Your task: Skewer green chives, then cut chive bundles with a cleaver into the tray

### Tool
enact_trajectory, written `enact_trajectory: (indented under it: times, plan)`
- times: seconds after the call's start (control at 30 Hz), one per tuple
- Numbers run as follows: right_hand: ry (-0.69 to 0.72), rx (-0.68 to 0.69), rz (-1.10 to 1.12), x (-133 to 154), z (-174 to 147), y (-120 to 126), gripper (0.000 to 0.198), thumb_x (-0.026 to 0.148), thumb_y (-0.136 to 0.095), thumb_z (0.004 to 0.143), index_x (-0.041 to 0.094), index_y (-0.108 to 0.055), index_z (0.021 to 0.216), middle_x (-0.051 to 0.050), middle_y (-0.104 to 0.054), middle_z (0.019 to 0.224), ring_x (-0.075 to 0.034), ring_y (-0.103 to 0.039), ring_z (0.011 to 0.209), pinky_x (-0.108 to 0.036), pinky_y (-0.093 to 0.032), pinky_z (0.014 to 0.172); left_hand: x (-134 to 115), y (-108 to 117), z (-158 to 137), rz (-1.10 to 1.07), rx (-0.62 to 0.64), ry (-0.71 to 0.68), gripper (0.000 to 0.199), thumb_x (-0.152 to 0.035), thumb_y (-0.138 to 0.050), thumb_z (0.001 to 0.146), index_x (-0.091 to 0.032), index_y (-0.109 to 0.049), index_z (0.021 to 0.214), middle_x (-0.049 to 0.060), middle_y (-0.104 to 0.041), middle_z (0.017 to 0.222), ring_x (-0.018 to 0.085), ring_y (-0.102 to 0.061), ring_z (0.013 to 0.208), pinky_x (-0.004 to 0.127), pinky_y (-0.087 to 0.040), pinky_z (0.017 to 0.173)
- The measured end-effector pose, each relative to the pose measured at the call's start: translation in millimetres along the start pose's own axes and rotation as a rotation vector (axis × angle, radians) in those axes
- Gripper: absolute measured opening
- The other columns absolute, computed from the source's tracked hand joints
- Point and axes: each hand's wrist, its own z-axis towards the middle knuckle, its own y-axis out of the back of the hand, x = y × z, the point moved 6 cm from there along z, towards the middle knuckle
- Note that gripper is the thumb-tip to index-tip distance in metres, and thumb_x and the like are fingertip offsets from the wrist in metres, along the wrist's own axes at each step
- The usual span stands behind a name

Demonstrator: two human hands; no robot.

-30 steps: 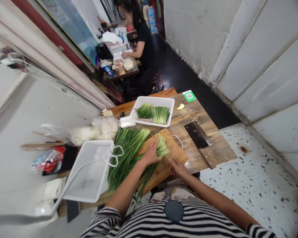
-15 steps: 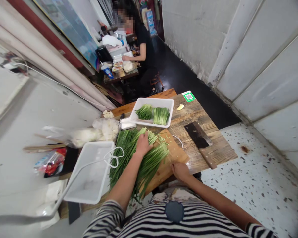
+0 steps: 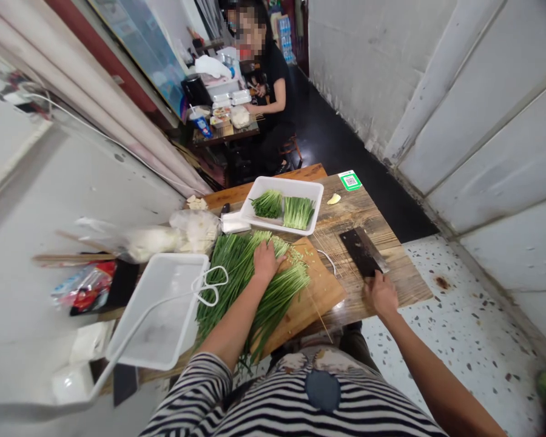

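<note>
A large heap of garlic chives (image 3: 277,297) lies across the left part of a wooden cutting board (image 3: 321,279), pale ends toward the right. My left hand (image 3: 266,261) presses down with curled fingers on a bunch near those pale ends. At the table's right side my right hand (image 3: 382,294) is closed round the handle of a cleaver (image 3: 360,250), whose dark blade rests flat on the wood. The handle itself is mostly hidden by the hand. Small chopped bits lie on the board. Two bundles of cut chives (image 3: 299,212) sit in a white tray (image 3: 282,181) behind the board.
An upright-walled white bin (image 3: 150,303) stands left of the chives, a white cable (image 3: 164,301) looping over it. Plastic bags (image 3: 193,233) lie behind. A thin stick (image 3: 319,315) crosses the board's front edge. A co-worker (image 3: 275,91) sits at a farther table.
My right hand has moved from the board's front edge rightward to the cleaver's handle and taken hold of it. A thin stick now lies at the board's edge. My left hand stays on the chives.
</note>
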Motion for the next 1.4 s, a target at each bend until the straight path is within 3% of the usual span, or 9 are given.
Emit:
enact_trajectory:
  times: [0.07,0.17,0.33,0.5,0.7,1.03,1.4]
  plan:
    - [-0.018,0.053,0.031,3,6,2,0.064,0.03,-0.052,0.088,0.008,-0.031,0.144,-0.021,-0.056,0.114,-0.029,-0.058,0.104,-0.036,-0.043,0.083,-18,1,-19,-0.009,-0.032,-0.128,0.062,-0.05,-0.046,0.09,-0.009,-0.043,0.136,0.022,-0.039,0.146,0.032,-0.034,0.137,0.046,-0.023,0.115]
    - [-0.077,0.05,0.086,-2,5,13,0.067,0.029,-0.053,0.086,0.008,-0.027,0.145,-0.023,-0.058,0.113,-0.029,-0.064,0.095,-0.035,-0.044,0.075,-46,-16,-57,-0.07,0.039,-0.322,0.065,-0.049,-0.041,0.092,-0.011,-0.033,0.144,0.018,-0.034,0.152,0.028,-0.027,0.142,0.045,-0.02,0.117]
    - [0.075,0.032,0.126,1,-43,28,0.04,0.034,-0.032,0.098,0.011,-0.047,0.128,-0.017,-0.068,0.094,-0.025,-0.067,0.084,-0.032,-0.045,0.072,-61,-56,-95,-0.079,0.077,-0.286,0.063,-0.041,-0.036,0.095,-0.004,-0.028,0.146,0.019,-0.03,0.154,0.027,-0.023,0.145,0.047,-0.02,0.118]
    - [0.377,0.105,0.046,60,-107,28,0.032,0.026,-0.026,0.1,0.013,-0.056,0.103,-0.012,-0.07,0.085,-0.02,-0.068,0.077,-0.026,-0.044,0.067,-62,-65,-96,-0.051,-0.004,-0.246,0.06,-0.04,-0.037,0.095,-0.006,-0.034,0.144,0.017,-0.036,0.151,0.026,-0.028,0.143,0.046,-0.023,0.118]
    - [0.434,0.204,-0.048,110,-121,21,0.023,0.016,-0.03,0.099,0.012,-0.052,0.102,-0.012,-0.07,0.082,-0.019,-0.07,0.075,-0.023,-0.041,0.058,-63,-64,-98,-0.052,-0.085,-0.256,0.059,-0.042,-0.034,0.096,-0.006,-0.036,0.143,0.016,-0.038,0.15,0.027,-0.029,0.142,0.047,-0.024,0.117]
    - [0.386,0.257,-0.005,106,-108,18,0.024,0.022,-0.029,0.101,0.012,-0.05,0.106,-0.013,-0.071,0.082,-0.021,-0.07,0.078,-0.026,-0.041,0.063,-62,-69,-95,-0.079,-0.027,-0.252,0.062,-0.044,-0.032,0.096,-0.007,-0.033,0.146,0.015,-0.036,0.152,0.025,-0.027,0.144,0.044,-0.023,0.118]
    - [0.366,0.276,-0.063,111,-111,18,0.026,0.022,-0.028,0.101,0.012,-0.052,0.105,-0.013,-0.071,0.083,-0.019,-0.07,0.078,-0.024,-0.039,0.06,-62,-73,-96,-0.074,-0.048,-0.263,0.062,-0.045,-0.029,0.097,-0.006,-0.034,0.146,0.015,-0.035,0.152,0.026,-0.025,0.144,0.045,-0.021,0.118]
